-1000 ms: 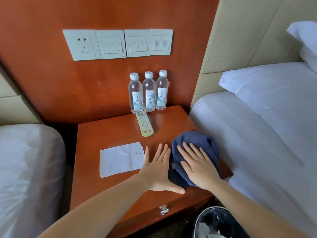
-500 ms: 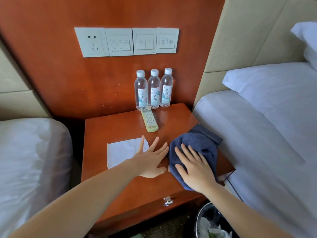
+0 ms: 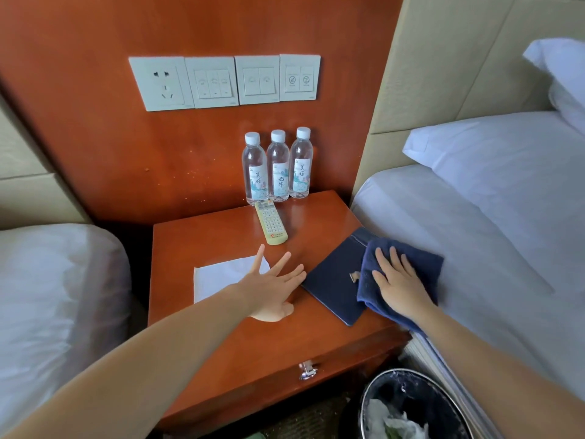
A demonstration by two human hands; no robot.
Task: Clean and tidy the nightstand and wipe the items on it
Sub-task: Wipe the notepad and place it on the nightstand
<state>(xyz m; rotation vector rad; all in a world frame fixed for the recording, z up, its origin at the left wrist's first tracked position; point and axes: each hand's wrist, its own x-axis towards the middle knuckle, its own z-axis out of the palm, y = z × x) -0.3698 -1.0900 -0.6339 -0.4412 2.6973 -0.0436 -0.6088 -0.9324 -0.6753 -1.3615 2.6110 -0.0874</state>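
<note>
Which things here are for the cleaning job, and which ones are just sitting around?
For the job: nightstand, blue cloth under the right hand, blue folder, remote, three water bottles, white paper.

Just lying about: wall switches, pillow, bin.

— What stands along the far wall?
— A reddish wood panel (image 3: 95, 137) with a row of white switch plates (image 3: 221, 82) (the leftmost is a socket), and beige padded headboards (image 3: 459, 58) on either side.
— And the furniture?
— White-sheeted: a left bed (image 3: 47, 296) and a right bed (image 3: 474, 232). A lined waste bin (image 3: 421, 397) stands near right.
</note>
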